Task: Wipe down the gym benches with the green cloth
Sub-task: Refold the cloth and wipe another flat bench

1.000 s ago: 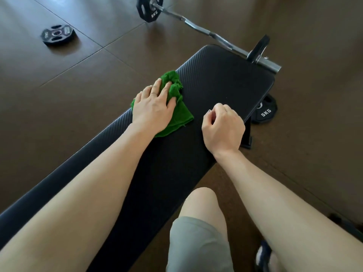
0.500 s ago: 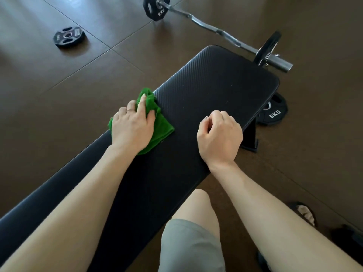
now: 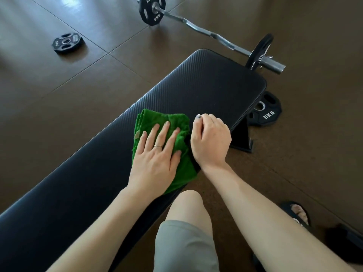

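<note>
A long black padded gym bench (image 3: 206, 83) runs from the lower left to the upper right. The green cloth (image 3: 149, 119) lies on its pad near the right edge. My left hand (image 3: 157, 156) presses flat on the cloth with fingers spread, a ring on one finger. My right hand (image 3: 211, 140) rests as a loose fist on the bench's right edge, right beside the cloth, with nothing in it.
A curl bar (image 3: 208, 33) with black plates lies on the brown floor beyond the bench end. A loose 5 kg plate (image 3: 266, 114) sits under the bench's far corner, another plate (image 3: 66, 43) at upper left. My knee (image 3: 188, 205) and sandalled foot (image 3: 297, 213) are below.
My left hand has slid the cloth from the bench's left edge across to the right side, close to my right hand. The right hand stayed in place.
</note>
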